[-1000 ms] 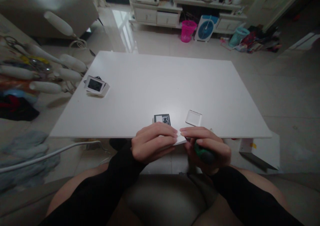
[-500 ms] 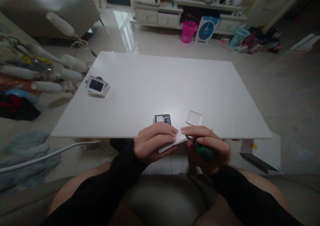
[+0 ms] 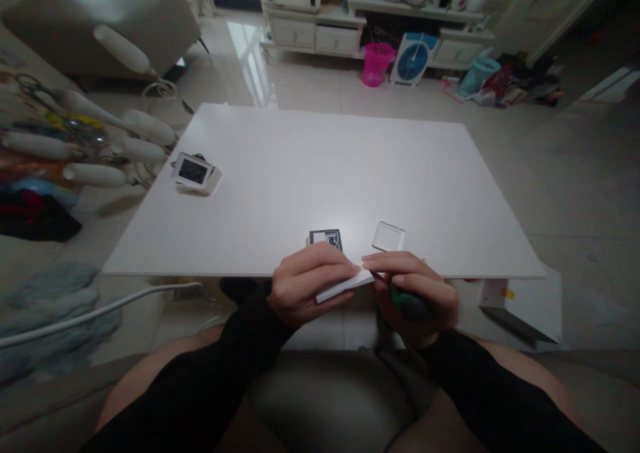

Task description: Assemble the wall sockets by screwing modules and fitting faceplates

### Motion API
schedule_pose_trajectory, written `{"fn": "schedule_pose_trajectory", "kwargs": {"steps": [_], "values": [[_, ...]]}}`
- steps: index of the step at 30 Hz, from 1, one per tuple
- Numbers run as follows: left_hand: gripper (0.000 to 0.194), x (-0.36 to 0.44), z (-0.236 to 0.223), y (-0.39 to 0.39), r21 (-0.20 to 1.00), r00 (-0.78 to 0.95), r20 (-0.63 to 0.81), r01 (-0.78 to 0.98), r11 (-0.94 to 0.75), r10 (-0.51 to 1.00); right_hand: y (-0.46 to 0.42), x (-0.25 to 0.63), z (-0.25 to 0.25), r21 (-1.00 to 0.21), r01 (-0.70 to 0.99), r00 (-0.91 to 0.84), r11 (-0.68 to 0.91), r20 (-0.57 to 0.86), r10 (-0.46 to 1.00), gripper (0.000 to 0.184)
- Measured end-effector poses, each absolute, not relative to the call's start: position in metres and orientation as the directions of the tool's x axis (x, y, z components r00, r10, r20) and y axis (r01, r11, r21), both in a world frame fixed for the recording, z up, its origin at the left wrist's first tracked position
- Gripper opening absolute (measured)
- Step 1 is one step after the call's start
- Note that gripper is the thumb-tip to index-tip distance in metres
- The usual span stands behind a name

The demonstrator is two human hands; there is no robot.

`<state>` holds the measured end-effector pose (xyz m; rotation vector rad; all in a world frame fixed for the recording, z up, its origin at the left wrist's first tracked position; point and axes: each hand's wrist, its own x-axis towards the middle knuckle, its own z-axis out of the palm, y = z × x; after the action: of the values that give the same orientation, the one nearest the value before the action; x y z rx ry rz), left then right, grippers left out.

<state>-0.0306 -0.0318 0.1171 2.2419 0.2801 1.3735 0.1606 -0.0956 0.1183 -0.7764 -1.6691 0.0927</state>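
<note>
My left hand (image 3: 310, 283) is closed around a flat white plastic piece (image 3: 343, 288), held tilted at the table's near edge. In my right hand (image 3: 425, 289) is a screwdriver with a green and black handle (image 3: 407, 301). Its thin shaft points left toward the white piece's right end; the fingers hide whether the tip touches it. Just beyond my left hand lies a dark-framed part with a circuit pattern (image 3: 326, 237), partly covered by the fingers. A clear-rimmed white frame (image 3: 389, 236) rests on the table beyond my right hand.
The white table (image 3: 350, 153) spans the middle of the view. White boxy pieces with a dark screen (image 3: 195, 172) sit at its left edge. A white branched fixture (image 3: 145, 126) stands beside that edge. Under the right corner is a white box (image 3: 527, 303).
My left hand has rolled slightly, and the white piece has tilted so less of its top face shows. The right hand and screwdriver have barely moved.
</note>
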Motion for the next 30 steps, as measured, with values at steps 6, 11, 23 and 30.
{"fn": "schedule_pose_trajectory", "kwargs": {"steps": [6, 11, 23, 30], "values": [[0.02, -0.031, 0.116, -0.03, 0.505, 0.472, 0.784, -0.104, -0.857, 0.404, -0.097, 0.162, 0.109, -0.505, 0.452, -0.02, 0.735, 0.818, 0.574, 0.032], [0.019, -0.028, 0.115, -0.03, 0.502, 0.452, 0.782, -0.05, -0.863, 0.429, -0.095, 0.161, 0.11, -0.488, 0.444, 0.002, 0.751, 0.839, 0.544, 0.036], [0.019, -0.029, 0.115, -0.031, 0.51, 0.477, 0.768, -0.053, -0.858, 0.427, -0.096, 0.161, 0.116, -0.495, 0.442, -0.044, 0.748, 0.821, 0.569, 0.037], [0.019, -0.028, 0.112, -0.027, 0.509, 0.488, 0.77, -0.081, -0.857, 0.411, -0.096, 0.164, 0.106, -0.492, 0.447, -0.055, 0.747, 0.818, 0.572, 0.031]]}}
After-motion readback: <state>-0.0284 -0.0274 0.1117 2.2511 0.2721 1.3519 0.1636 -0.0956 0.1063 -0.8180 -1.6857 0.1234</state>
